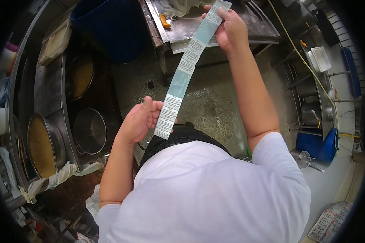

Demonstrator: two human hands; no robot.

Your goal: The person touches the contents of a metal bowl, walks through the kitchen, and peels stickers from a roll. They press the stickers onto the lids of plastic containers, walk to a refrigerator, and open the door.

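Observation:
A long strip of printed white labels on pale green backing (181, 78) runs diagonally between my two hands, its print facing up. Near its top end, my right hand (232, 29) pinches the strip, thumb on the printed face and fingers behind. My left hand (142, 120) is at the lower end, thumb raised away from the strip and fingers reaching behind its left edge. The lower end hangs just above my dark waistband. Part of the left fingers is hidden behind the labels.
Ahead stands a metal table (227, 24) with an orange-handled tool (164, 21) and plastic bags. Large pots (42, 146) and a blue barrel (109, 28) are at the left. Shelving with a white tub (320, 59) and a blue drum (318, 145) is at the right.

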